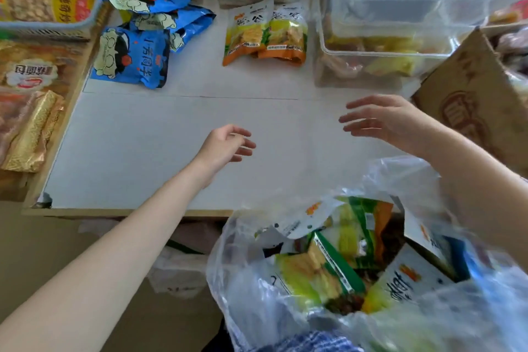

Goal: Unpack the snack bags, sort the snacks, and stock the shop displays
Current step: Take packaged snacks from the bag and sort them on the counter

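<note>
Nearest, a clear plastic bag (285,288) sits open below the table edge, full of green-and-yellow corn snack packets (323,271). Above it, over the white tabletop (143,151), the left hand (225,146) hovers with loosely curled fingers, holding nothing; the right hand (383,120) is spread and relaxed, also empty. Farther back lie two orange corn snack packs (265,34) side by side, blue popcorn bags (137,48) piled to their left, and clear plastic bins (385,23) to their right
</note>
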